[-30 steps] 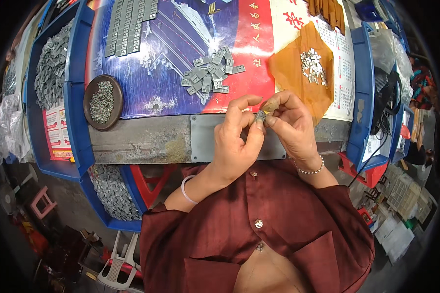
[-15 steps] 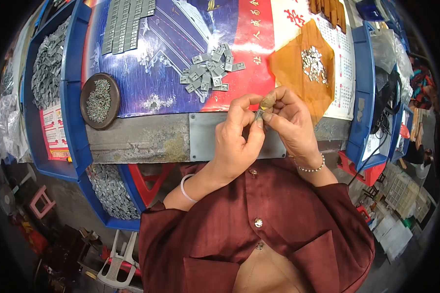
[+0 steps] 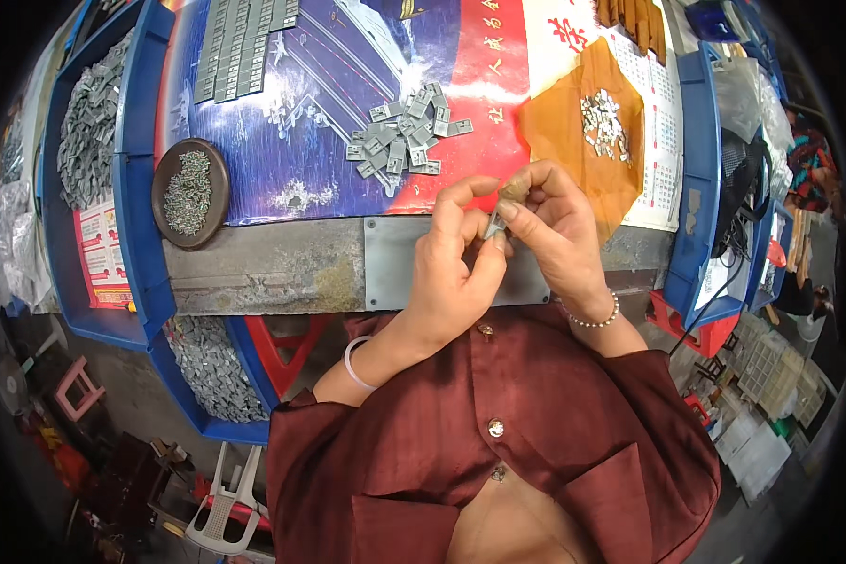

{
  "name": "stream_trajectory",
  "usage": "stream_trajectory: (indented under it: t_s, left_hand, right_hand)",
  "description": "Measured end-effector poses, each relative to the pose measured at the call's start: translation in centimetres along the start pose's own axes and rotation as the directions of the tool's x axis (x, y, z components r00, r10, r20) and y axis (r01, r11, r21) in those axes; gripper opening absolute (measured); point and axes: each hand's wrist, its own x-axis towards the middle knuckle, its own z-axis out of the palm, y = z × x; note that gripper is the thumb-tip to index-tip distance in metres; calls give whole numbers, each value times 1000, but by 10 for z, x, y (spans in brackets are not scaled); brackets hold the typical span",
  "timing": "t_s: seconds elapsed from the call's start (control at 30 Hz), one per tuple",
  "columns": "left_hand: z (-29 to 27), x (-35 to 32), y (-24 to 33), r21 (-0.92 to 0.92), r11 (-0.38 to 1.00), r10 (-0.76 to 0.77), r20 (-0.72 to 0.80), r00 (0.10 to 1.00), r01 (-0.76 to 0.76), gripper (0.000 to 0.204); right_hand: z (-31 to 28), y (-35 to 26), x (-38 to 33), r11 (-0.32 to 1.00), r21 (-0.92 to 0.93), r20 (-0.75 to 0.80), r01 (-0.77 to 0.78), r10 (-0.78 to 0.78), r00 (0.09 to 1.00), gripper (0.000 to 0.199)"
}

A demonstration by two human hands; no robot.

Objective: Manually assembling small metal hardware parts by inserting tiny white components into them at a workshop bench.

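Observation:
My left hand [image 3: 451, 273] pinches a small grey part [image 3: 496, 225] between thumb and fingers, just above the bench's front edge. Close against it, my right hand [image 3: 569, 244] is closed, with its thumb tip at the upper end of that part. A tan-brown cover [image 3: 514, 189] shows at the right fingertips; anything else pinched there is hidden. Beyond my hands lies a loose pile of grey rectangular parts [image 3: 399, 136]. Small silvery pieces [image 3: 604, 125] rest on an orange-brown sheet [image 3: 555, 117] to the right.
A round brown dish [image 3: 218, 193] of tiny metal pieces stands at left. Blue bins [image 3: 141, 216] of grey parts flank it, one lower [image 3: 218, 371]. Grey strips [image 3: 244, 52] lie in rows at the back. Another blue bin [image 3: 696, 188] stands right. A metal plate [image 3: 390, 273] covers the bench edge.
My right thumb has moved up slightly, and the yellow spot seen between the right fingers is now hidden. The left hand keeps its pinch on the grey part, nearly in place.

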Motion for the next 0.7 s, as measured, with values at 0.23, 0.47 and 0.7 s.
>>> stream_trajectory:
  t_s: [0.23,0.47,0.7]
  left_hand:
    - [-4,-5,6,-84,992,-92,23,995,94,45]
    - [0,-11,-3,-8,999,32,-66,997,-33,45]
    - [-4,-16,11,-155,984,-93,9,996,93,45]
  right_hand:
    - [1,-4,-3,980,175,44,-98,92,995,21]
    - [9,-7,-7,989,112,32,-97,94,995,17]
    - [13,-8,-12,983,149,24,-106,103,994,16]
